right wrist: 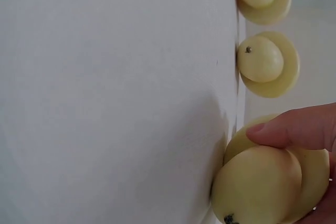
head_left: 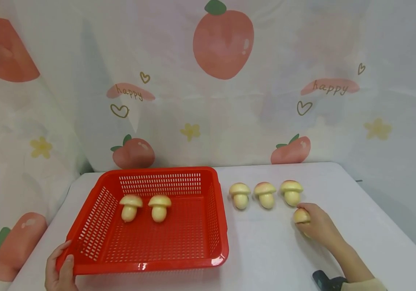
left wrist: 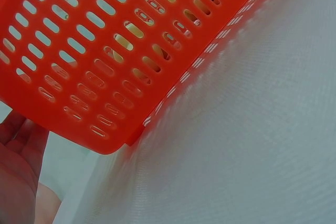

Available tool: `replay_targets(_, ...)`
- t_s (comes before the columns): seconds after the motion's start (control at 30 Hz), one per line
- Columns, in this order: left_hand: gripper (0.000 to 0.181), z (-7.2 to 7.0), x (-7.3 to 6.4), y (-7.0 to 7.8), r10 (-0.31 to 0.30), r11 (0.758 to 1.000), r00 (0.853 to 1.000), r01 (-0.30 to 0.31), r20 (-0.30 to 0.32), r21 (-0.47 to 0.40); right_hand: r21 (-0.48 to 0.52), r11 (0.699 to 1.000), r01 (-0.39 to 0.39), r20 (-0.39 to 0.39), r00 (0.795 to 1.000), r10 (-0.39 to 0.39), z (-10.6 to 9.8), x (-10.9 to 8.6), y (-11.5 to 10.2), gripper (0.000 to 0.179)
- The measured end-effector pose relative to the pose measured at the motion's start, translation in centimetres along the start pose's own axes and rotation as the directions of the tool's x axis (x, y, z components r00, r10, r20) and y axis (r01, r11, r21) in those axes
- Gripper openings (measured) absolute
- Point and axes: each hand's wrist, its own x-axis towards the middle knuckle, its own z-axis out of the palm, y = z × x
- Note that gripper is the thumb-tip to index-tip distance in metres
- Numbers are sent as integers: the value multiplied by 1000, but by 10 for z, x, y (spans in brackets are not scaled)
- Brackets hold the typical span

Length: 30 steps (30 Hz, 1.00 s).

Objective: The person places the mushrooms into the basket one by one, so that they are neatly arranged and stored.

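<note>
Right grip (head_left: 318,224): closed round glossy pale-yellow mushroom-shaped piece (right wrist: 257,182). Left grip (head_left: 60,270): grasping near-left corner, red perforated plastic basket (head_left: 149,266).

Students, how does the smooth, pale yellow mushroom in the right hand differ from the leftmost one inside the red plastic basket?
The held mushroom is gripped by the right hand; the leftmost mushroom is untouched. The held mushroom is outside the red plastic basket; the leftmost mushroom is inside. Both are pale yellow with a domed cap.
</note>
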Motion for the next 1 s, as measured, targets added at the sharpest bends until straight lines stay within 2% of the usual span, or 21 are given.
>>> replay_targets(0.07,39,0,0,1,-5,1000,1000,5,0,3,-2,1000,-16,11,1000,16,0,0,-1,47)
replay_targets(0.2,37,2,-6,14,-5,1000,1000,5,5,-25,1,998,-56,40,998,56,-1,2,-2,47)
replay_targets(0.3,37,3,-11,24,18,998,999,-16,38,-54,5,998,-56,42,998,55,-2,3,-2,47)
replay_targets(0.4,37,2,-9,20,6,999,999,-4,44,-44,12,999,-53,41,998,53,-1,3,-1,46)
replay_targets(0.53,36,-1,0,4,-41,999,999,41,17,17,16,998,-68,48,997,67,-1,2,0,47)
replay_targets(0.63,37,-3,4,-6,-32,999,999,31,16,32,17,997,-75,53,996,74,-1,2,2,46)
replay_targets(1.0,38,-1,2,-1,-7,1000,1000,7,10,7,19,994,-112,69,991,111,-1,3,3,46)
